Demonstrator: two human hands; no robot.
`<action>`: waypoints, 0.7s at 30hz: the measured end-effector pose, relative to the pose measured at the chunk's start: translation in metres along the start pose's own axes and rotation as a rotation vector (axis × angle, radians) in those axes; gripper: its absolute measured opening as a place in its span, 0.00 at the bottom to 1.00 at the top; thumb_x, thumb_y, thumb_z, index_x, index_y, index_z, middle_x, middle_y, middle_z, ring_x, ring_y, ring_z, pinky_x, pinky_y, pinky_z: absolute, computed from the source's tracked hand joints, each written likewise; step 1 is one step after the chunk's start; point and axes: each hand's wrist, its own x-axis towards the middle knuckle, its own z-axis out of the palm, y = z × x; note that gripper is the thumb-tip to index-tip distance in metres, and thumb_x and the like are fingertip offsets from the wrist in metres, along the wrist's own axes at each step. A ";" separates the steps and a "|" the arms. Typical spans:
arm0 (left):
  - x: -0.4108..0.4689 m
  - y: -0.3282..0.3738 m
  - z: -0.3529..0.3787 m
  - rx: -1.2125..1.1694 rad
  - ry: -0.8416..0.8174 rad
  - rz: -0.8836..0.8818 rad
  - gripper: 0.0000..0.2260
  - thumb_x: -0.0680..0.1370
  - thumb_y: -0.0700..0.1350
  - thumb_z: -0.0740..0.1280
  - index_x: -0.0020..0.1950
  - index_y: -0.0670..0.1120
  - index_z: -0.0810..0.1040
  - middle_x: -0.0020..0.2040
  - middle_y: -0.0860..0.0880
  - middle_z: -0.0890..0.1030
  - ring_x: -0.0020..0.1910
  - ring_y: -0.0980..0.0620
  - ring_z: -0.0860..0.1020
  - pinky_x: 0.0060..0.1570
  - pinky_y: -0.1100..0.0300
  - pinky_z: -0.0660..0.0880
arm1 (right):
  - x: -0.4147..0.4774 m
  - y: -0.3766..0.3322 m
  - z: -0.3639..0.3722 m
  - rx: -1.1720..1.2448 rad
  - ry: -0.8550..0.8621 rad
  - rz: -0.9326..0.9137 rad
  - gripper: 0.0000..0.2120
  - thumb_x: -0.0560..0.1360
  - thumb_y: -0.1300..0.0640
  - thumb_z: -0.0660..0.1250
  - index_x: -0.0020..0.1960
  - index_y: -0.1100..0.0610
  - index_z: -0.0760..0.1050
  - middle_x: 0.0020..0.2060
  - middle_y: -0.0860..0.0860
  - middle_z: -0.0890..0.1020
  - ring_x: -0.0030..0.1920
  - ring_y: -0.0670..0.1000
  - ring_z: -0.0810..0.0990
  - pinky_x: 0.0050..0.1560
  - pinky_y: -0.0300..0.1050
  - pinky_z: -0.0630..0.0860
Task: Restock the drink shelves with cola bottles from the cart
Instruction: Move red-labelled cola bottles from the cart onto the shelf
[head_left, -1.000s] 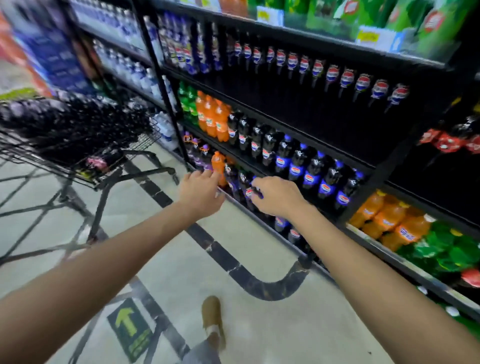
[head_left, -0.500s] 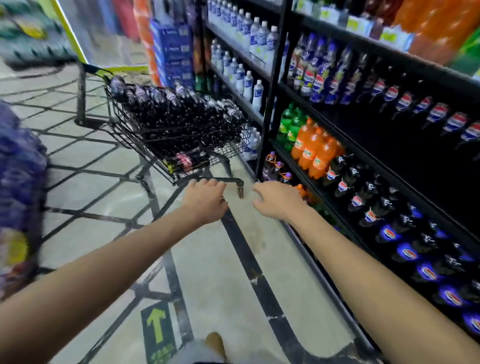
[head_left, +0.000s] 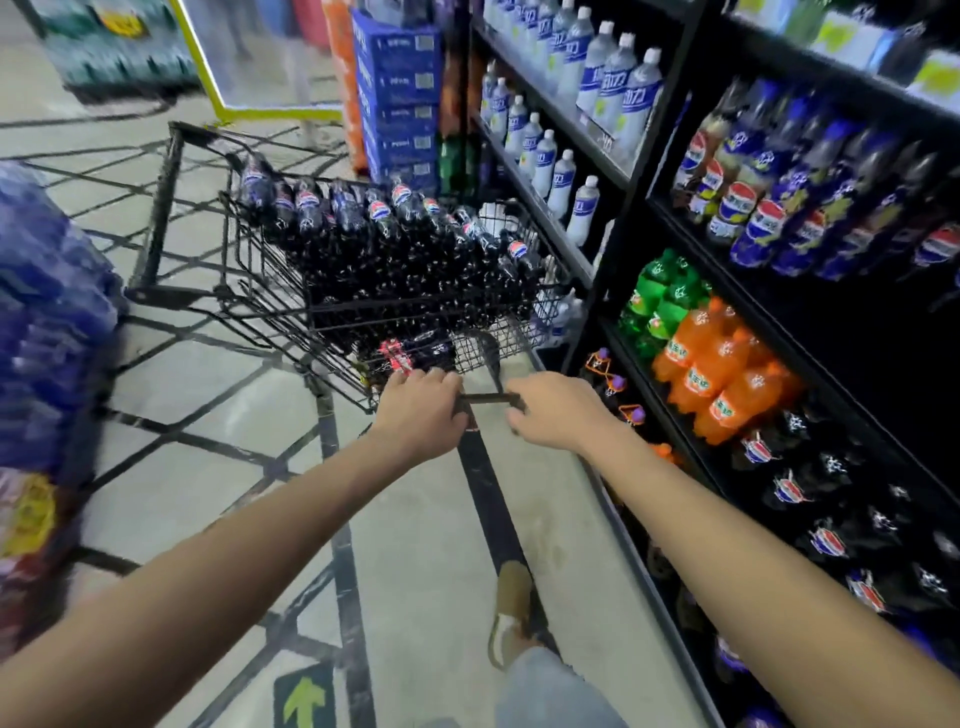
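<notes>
Pale floor (head_left: 426, 545), dark inlaid lines (head_left: 483, 493), green arrow sticker (head_left: 304, 699); stacked blue cartons (head_left: 400, 98) beyond.

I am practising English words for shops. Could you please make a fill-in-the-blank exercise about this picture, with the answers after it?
1. The left hand and the right hand both hold the cart's ____.
2. The cart is loaded with dark ____ bottles.
3. The drink shelves stand on the person's ____ side.

Answers: handle, cola, right.
</notes>
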 end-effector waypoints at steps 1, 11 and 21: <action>0.016 -0.005 -0.002 -0.018 -0.005 -0.028 0.19 0.78 0.53 0.59 0.67 0.48 0.69 0.64 0.47 0.75 0.64 0.44 0.72 0.65 0.49 0.64 | 0.019 0.009 -0.004 -0.005 -0.001 -0.026 0.08 0.77 0.51 0.59 0.50 0.54 0.73 0.46 0.52 0.80 0.50 0.56 0.79 0.36 0.45 0.69; 0.128 -0.058 -0.006 -0.047 0.034 -0.285 0.22 0.78 0.56 0.60 0.70 0.48 0.67 0.70 0.47 0.68 0.69 0.45 0.66 0.68 0.49 0.61 | 0.191 0.048 -0.031 0.006 -0.060 -0.235 0.17 0.79 0.49 0.58 0.65 0.55 0.72 0.59 0.55 0.79 0.59 0.59 0.77 0.51 0.51 0.75; 0.220 -0.157 0.005 -0.028 -0.038 -0.362 0.20 0.80 0.56 0.56 0.67 0.48 0.69 0.65 0.48 0.74 0.64 0.46 0.72 0.66 0.49 0.62 | 0.341 0.020 -0.013 -0.030 -0.140 -0.376 0.19 0.80 0.50 0.58 0.67 0.55 0.71 0.59 0.54 0.79 0.60 0.57 0.76 0.52 0.51 0.74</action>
